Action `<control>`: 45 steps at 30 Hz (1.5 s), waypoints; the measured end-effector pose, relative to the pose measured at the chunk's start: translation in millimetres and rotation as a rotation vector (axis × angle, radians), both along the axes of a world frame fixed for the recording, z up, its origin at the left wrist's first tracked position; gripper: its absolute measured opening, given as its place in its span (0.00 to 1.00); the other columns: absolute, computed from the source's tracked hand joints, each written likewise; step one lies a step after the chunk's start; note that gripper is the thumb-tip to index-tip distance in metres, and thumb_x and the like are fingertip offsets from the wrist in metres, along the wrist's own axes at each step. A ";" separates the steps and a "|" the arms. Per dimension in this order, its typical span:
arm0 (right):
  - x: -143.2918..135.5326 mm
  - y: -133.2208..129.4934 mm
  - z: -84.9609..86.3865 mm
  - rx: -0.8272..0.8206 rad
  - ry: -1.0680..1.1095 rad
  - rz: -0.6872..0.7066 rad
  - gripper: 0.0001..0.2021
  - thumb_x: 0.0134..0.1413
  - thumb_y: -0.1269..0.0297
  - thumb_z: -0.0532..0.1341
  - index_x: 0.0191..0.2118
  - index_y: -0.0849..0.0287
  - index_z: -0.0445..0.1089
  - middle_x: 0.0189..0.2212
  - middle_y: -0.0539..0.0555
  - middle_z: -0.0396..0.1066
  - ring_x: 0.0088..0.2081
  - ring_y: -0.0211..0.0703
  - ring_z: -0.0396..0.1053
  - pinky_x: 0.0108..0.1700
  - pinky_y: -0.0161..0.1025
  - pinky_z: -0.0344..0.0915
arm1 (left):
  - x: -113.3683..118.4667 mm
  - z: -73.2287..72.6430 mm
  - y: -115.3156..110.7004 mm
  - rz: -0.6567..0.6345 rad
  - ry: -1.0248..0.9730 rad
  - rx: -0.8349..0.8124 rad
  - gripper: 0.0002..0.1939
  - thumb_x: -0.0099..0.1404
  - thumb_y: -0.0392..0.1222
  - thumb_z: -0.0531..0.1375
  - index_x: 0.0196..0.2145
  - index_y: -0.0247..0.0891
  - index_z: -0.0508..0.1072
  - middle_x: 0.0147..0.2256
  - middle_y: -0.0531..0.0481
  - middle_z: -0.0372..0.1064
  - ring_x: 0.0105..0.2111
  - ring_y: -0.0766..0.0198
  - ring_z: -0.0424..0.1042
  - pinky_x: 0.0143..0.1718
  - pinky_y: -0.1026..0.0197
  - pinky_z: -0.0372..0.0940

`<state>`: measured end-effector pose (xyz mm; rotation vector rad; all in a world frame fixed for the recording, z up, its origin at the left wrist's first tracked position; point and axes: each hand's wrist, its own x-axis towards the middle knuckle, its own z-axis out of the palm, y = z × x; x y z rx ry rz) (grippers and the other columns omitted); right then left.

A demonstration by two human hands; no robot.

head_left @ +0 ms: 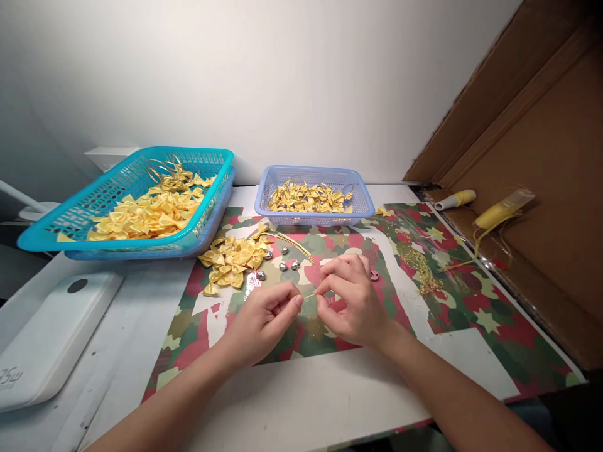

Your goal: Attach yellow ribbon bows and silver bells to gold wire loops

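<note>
Right at the centre, both hands pinch a thin gold thread [308,295]: the left hand [264,317] nips one end between thumb and forefinger, and the right hand [351,301] nips the other, so only a short bit of it shows in the gap between the fingertips. Both grips are narrow and closed on the thread, just above the patterned mat [471,307]. It is too fine to make out well; it may be an elastic cord rather than wire. Judged by its look, it is nearly weightless, limp and rather slick, so it would slip from a loose pinch and is best taken close to its ends with the fingertip pads, kept lightly taut.

Just beyond the hands lie several small silver bells [282,260] on the mat, with a loose heap of yellow satin bows [233,257] to their left and a bundle of gold cords [292,242] lying slantwise beside it. Farther back, a teal basket [85,220] holds more bows, and a lavender basket [360,204] holds another batch. To the right, a tangle of gold thread [419,267] lies on the mat, and two yellow tools [499,213] rest on the cardboard [556,188]. A white device [42,339] sits at the left edge.
</note>
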<state>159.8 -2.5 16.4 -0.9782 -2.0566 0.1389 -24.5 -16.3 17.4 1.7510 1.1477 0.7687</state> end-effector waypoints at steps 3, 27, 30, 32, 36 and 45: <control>1.1 0.2 1.4 -0.010 0.002 0.003 0.05 0.46 0.72 0.58 0.24 0.58 0.65 0.31 0.50 0.71 0.39 0.43 0.63 0.42 0.44 0.52 | -0.4 -0.6 0.4 0.009 -0.022 -0.010 0.18 0.68 0.47 0.50 0.22 0.38 0.60 0.19 0.58 0.50 0.20 0.71 0.48 0.21 0.66 0.47; 40.9 23.8 18.0 -1.110 0.184 0.298 0.09 0.64 0.55 0.53 0.40 0.55 0.60 0.32 0.48 0.61 0.32 0.36 0.59 0.35 0.36 0.59 | 0.4 -9.3 -2.1 0.173 -0.356 -0.216 0.19 0.66 0.57 0.54 0.29 0.38 0.67 0.20 0.59 0.46 0.19 0.71 0.45 0.19 0.66 0.44; 29.9 16.1 11.6 -1.269 0.352 0.482 0.11 0.64 0.52 0.54 0.39 0.55 0.58 0.30 0.47 0.59 0.31 0.35 0.58 0.34 0.35 0.58 | -0.5 -11.5 -2.1 0.218 -0.361 -0.177 0.19 0.66 0.58 0.54 0.29 0.38 0.66 0.20 0.59 0.46 0.20 0.71 0.46 0.20 0.66 0.45; 25.1 13.3 5.5 -1.304 0.415 0.537 0.13 0.63 0.51 0.54 0.40 0.55 0.59 0.31 0.48 0.60 0.32 0.35 0.58 0.34 0.35 0.58 | -1.0 -11.6 -1.9 0.229 -0.366 -0.160 0.20 0.67 0.57 0.54 0.29 0.38 0.66 0.20 0.59 0.46 0.20 0.71 0.46 0.20 0.66 0.45; 21.3 12.0 -0.9 -1.301 0.444 0.538 0.14 0.61 0.50 0.56 0.40 0.57 0.61 0.32 0.48 0.61 0.33 0.35 0.59 0.36 0.35 0.57 | -0.5 -9.7 -1.8 0.216 -0.367 -0.159 0.19 0.67 0.57 0.54 0.29 0.38 0.66 0.20 0.59 0.47 0.20 0.71 0.47 0.20 0.65 0.46; 18.2 12.6 0.6 -1.325 0.489 0.506 0.16 0.59 0.49 0.58 0.38 0.57 0.60 0.30 0.47 0.59 0.31 0.34 0.57 0.35 0.34 0.57 | 0.8 -9.6 -2.3 0.209 -0.347 -0.174 0.19 0.66 0.56 0.53 0.29 0.38 0.67 0.20 0.59 0.47 0.20 0.70 0.46 0.19 0.66 0.46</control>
